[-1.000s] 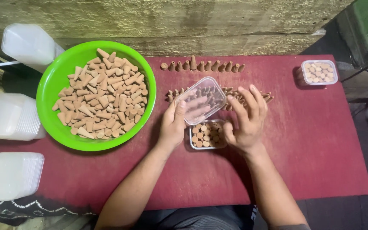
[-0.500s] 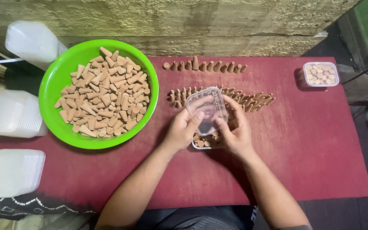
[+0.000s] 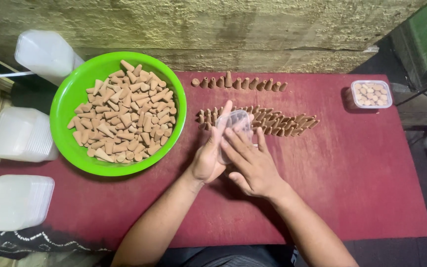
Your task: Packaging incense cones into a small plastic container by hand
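Pressing lid (image 3: 234, 123) lower, hands (image 3: 233, 160) closer

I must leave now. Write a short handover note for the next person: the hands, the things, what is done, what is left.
Left hand and right hand: both clasp a small clear plastic box; its contents are hidden.
Green bowl, at left: full of loose tan cones.
Two rows of cones stand on the red mat.
Done: one filled box, far right.
Left: bowl cones, rows, stacked empty boxes.
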